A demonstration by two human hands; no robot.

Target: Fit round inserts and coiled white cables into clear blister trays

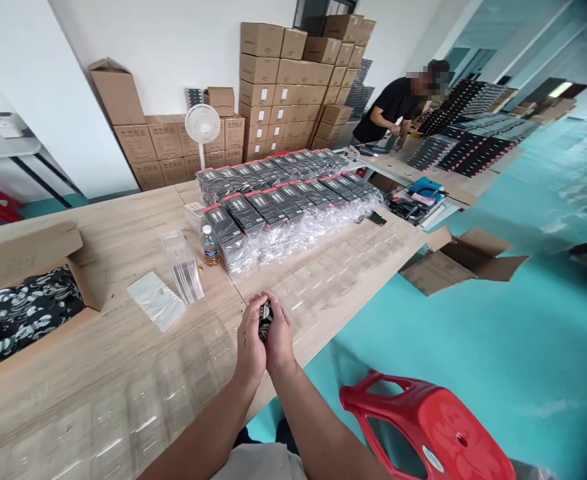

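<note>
My left hand (249, 339) and my right hand (280, 337) are cupped together over the table's front edge. Between the palms they grip black round discs (265, 321) with pale print; how many is hidden by my fingers. Clear plastic trays (146, 407) lie in a row on the table to the left, and more clear trays (323, 270) continue to the right. At the far left, a cardboard box (91, 308) holds a heap of similar black discs (23, 313). A clear plastic bag (157, 300) and a stack of clear plastic pieces (183, 267) lie beyond my left hand.
Black packages (268, 207) in clear wrap fill the table's back, beside a bottle (209, 245). A red stool (438, 427) and an open carton (453, 263) stand on the floor to the right. A person (391, 107) works at another table. Behind are a fan (202, 125) and stacked cartons (283, 87).
</note>
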